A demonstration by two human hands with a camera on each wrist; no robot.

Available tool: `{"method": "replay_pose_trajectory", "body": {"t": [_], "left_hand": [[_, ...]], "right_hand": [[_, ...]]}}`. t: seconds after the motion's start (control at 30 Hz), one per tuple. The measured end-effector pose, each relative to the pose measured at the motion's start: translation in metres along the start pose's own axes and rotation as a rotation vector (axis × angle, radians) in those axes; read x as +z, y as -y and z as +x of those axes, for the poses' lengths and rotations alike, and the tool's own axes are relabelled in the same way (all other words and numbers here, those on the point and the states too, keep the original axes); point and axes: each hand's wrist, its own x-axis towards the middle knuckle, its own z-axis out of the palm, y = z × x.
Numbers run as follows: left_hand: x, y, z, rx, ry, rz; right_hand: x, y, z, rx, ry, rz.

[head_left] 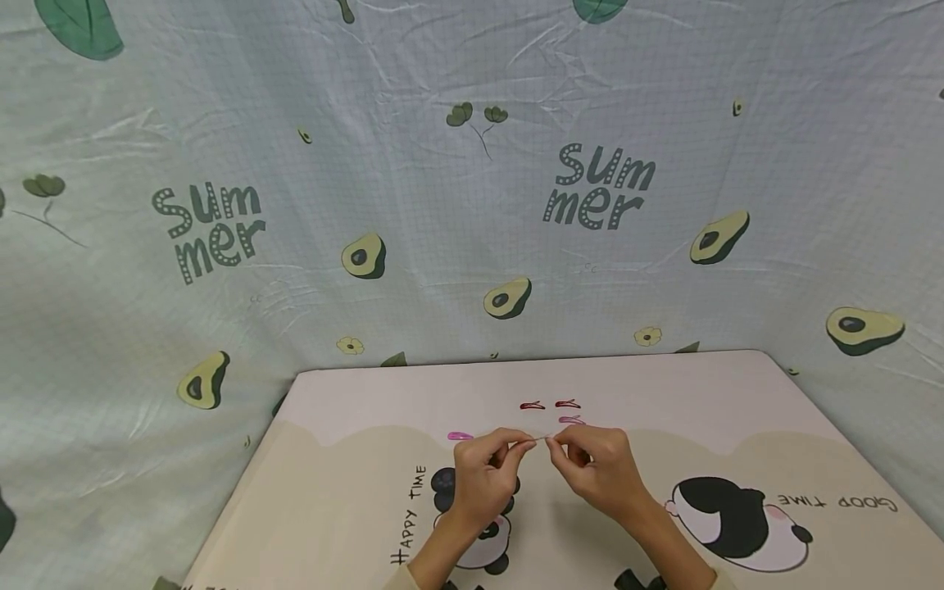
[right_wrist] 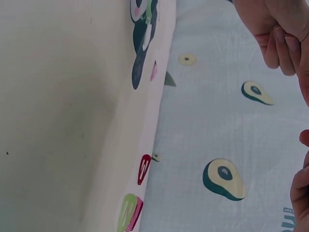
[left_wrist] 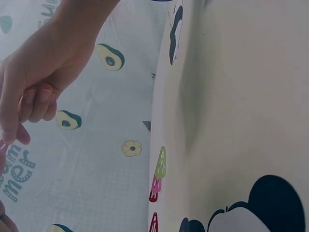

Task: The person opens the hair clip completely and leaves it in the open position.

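Observation:
My left hand (head_left: 487, 475) and right hand (head_left: 601, 471) meet above the table, fingertips close together. A thin, pale pinkish hair clip (head_left: 541, 437) spans the small gap between them, one end pinched by each hand's thumb and finger. Much of it is hidden by the fingertips. In the left wrist view the right hand (left_wrist: 43, 72) shows with its other fingers curled in; a bit of the clip (left_wrist: 4, 144) peeks out at the left edge. The left hand (right_wrist: 285, 38) fills the upper right of the right wrist view.
Beyond the hands lie two red hair clips (head_left: 533, 406) (head_left: 568, 404) and a pink one (head_left: 571, 419). Another pink clip (head_left: 460, 436) is by the left hand. A green clip (left_wrist: 161, 162) lies near the right-hand pink one. Avocado-print cloth (head_left: 442, 205) hangs behind the table (head_left: 332, 508).

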Motion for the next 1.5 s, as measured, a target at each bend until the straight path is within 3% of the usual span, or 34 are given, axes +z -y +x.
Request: {"method": "replay_pose_trajectory", "body": {"t": [1.23, 1.5], "left_hand": [[-0.0014, 0.0005, -0.0021, -0.072, -0.021, -0.014], [-0.0017, 0.0043, -0.0004, -0.072, -0.004, 0.019]], "right_hand": [[0.0048, -0.0011, -0.0032, -0.026, 0.006, -0.006], [-0.0003, -0.0031, 0.0002, 0.037, 0.063, -0.078]]}}
